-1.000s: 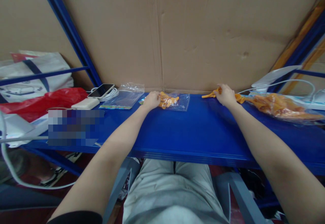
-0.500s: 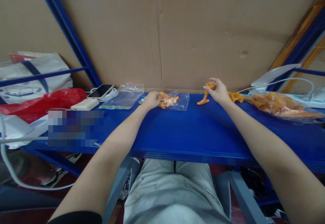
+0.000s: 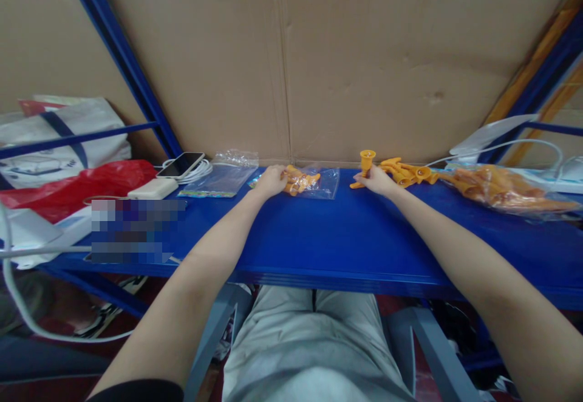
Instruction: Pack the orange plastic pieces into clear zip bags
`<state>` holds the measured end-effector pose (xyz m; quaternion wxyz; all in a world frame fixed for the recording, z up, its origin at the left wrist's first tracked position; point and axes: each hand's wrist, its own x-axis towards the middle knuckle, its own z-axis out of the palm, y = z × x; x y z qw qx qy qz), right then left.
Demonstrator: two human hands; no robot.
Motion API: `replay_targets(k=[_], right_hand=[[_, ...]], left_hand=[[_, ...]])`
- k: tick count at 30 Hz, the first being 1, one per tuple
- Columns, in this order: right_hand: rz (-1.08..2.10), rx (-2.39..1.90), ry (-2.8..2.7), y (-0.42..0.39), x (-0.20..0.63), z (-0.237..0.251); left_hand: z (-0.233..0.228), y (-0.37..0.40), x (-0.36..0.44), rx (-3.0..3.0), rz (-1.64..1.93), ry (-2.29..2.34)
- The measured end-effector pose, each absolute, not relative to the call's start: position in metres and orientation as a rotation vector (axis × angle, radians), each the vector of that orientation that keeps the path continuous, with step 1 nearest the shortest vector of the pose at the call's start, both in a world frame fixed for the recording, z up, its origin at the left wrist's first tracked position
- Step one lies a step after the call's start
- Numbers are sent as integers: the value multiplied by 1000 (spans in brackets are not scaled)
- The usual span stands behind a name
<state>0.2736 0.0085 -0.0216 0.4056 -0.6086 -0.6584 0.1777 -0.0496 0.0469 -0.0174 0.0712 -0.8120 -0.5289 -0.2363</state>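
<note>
Against the cardboard backing, on the blue table (image 3: 319,232), the right grip (image 3: 374,178) pinches 1 orange horn (image 3: 366,163) upright, just right of the small bag (image 3: 319,182) that the left grip (image 3: 269,181) pins flat.

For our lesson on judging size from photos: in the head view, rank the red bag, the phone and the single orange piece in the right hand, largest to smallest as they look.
1. red bag
2. phone
3. orange piece in the right hand

The phone and the piece look close in size, so that order is unsure.
</note>
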Motion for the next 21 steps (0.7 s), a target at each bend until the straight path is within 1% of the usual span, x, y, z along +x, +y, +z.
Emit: replay_targets(k=[5,14,18,21], right_hand=[[243,-1764,-1814,5,270,-24],[43,-2065,-1944,-11,259,-7],[-137,-2208,-2012,-16,260,1],[-316,-2162,-2124,-18,265,3]], left_hand=[[-17,48,-50,-2438,-707,-1591],[-17,46,-49,-2430,-679,-1572],[-17,47,-50,-2426,-682,-1564],[-17,47,-50,-2416,-668,-1570]])
